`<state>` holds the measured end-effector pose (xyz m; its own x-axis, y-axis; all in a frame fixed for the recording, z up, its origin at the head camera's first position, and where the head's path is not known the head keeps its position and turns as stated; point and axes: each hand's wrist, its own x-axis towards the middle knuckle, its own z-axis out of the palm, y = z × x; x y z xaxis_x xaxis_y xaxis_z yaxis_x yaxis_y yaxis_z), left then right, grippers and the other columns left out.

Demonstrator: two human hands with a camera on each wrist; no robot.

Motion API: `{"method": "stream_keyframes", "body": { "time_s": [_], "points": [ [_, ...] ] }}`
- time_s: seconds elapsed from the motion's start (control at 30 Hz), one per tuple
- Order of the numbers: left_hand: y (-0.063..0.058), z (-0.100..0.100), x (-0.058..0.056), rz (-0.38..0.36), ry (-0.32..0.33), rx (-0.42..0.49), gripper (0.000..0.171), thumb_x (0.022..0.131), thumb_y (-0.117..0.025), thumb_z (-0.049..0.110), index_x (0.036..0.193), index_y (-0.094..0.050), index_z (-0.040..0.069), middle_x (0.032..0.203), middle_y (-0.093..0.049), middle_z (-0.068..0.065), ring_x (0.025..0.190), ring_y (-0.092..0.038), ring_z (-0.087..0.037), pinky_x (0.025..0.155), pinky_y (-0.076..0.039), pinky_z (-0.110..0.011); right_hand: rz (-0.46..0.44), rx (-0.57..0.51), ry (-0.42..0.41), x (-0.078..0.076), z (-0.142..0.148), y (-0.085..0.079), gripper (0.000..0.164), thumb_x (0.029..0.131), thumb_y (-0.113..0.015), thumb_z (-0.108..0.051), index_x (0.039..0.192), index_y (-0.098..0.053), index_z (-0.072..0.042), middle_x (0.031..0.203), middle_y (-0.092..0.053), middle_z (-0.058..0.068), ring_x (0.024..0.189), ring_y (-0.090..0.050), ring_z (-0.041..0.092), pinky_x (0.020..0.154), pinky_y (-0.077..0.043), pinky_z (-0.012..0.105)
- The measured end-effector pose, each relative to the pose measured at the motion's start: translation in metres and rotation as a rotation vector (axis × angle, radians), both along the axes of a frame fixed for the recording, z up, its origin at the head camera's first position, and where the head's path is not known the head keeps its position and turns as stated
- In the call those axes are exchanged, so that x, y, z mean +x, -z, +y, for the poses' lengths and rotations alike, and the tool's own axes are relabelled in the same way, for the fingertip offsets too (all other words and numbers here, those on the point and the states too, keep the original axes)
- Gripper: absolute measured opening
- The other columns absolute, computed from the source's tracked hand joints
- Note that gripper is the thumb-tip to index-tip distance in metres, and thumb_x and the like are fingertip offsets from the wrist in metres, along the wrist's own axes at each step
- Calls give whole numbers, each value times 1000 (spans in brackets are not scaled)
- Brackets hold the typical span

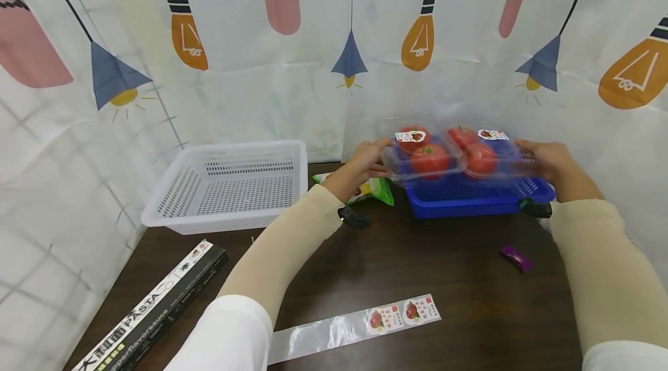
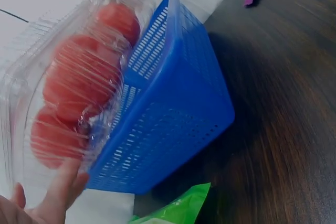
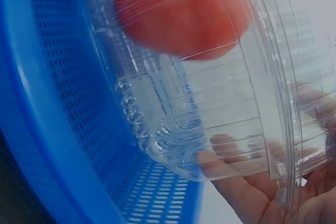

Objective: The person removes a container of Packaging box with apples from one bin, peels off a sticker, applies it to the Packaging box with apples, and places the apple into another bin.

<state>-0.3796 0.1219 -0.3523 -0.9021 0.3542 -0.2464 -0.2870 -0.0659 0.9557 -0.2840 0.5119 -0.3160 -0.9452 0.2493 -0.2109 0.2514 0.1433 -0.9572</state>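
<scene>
Two clear plastic boxes of tomatoes hang side by side over the blue basket [image 1: 469, 207], the left box [image 1: 400, 169] against the right box [image 1: 503, 167]. Each has red tomatoes inside and a white label with a tomato picture on its lid. My left hand [image 1: 363, 163] grips the outer end of the left box; its fingers [image 2: 65, 186] show against the wall in the left wrist view. At the opposite end my right hand [image 1: 555, 165] holds the right box, fingers [image 3: 231, 182] under its corner. The basket's perforated wall [image 2: 157, 140] stands just below the boxes.
A white perforated basket [image 1: 237, 223] stands at the back left. Beside the blue basket lies a green packet [image 1: 383, 191]. A black pasta box [image 1: 156, 307], a label strip [image 1: 355, 324] and a small purple wrapped item [image 1: 516, 258] lie on the dark table [image 1: 469, 278].
</scene>
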Motion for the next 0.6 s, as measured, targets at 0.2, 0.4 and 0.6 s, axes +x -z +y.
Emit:
{"method": "stream_keyframes", "body": {
  "time_s": [0.2,0.4,0.6],
  "points": [
    [1,13,5,-21,50,59,86,83,-77,40,146,-32,5,134,-47,-23,82,-68,-39,74,-57,-46,-4,34,6,8,15,-5,38,88,-69,-40,106,-54,-11,85,-61,-9,77,-67,10,75,-56,32],
    [6,28,9,-14,83,76,87,82,-79,37,146,-32,3,136,-47,-16,82,-68,-35,73,-57,-45,-38,16,28,16,30,4,79,82,-71,-49,139,-39,-5,128,-46,16,81,-69,14,84,-54,39],
    [12,39,16,16,71,44,78,81,-80,36,138,-39,3,129,-52,-15,92,-65,-33,70,-58,-40,-56,94,75,18,37,18,103,83,-64,-57,151,-18,6,138,-33,25,83,-69,15,83,-54,40]
  ]
}}
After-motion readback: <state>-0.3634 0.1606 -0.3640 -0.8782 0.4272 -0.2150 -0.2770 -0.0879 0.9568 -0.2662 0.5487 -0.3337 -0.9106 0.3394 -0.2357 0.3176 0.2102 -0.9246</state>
